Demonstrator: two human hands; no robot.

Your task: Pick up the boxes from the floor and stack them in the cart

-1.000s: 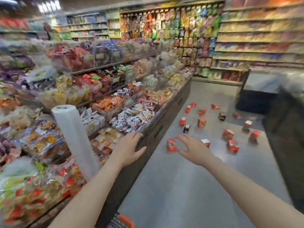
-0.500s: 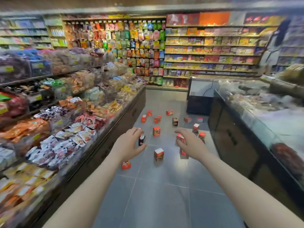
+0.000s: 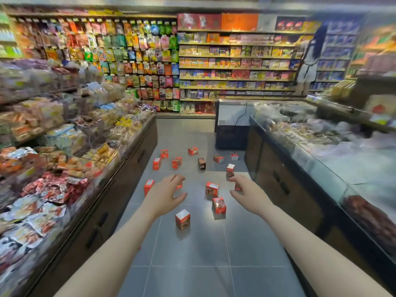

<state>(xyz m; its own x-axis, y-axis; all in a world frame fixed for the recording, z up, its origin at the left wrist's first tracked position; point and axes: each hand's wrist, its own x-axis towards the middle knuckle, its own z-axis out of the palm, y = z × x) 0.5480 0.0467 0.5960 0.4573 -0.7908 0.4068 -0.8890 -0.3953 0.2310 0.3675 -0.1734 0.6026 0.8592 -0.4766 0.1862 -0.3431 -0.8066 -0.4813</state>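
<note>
Grey floor tiles (image 3: 192, 264) run down a supermarket aisle between a snack display (image 3: 53, 168) at 9 o'clock and a glass-topped freezer case (image 3: 321, 168) at 3 o'clock, with stocked wall shelves (image 3: 235, 67) at 12 o'clock. More than a dozen small red cartons (image 3: 214, 163) lie scattered over the tiles ahead, some upright, some tipped. A person reaches out both bare arms: the left hand (image 3: 167, 195) and right hand (image 3: 248, 195) hover above the floor with fingers spread and loosely bent, holding nothing. The nearest carton (image 3: 182, 219) stands upright between the two forearms, toward 6 o'clock of the hands; a second carton (image 3: 219, 205) stands just beside it at 2 o'clock. No cart is in view, so where the stack will go cannot be told. The likely risks: a foot may kick or crush a carton while stepping among them, since they lie close together; a hasty grab at a small upright carton could knock it over or send it sliding across the smooth tile; an armful carried to an unseen cart could spill; the farthest cartons, near the dark cabinet (image 3: 231, 136) at 12 o'clock, could be missed.
</note>
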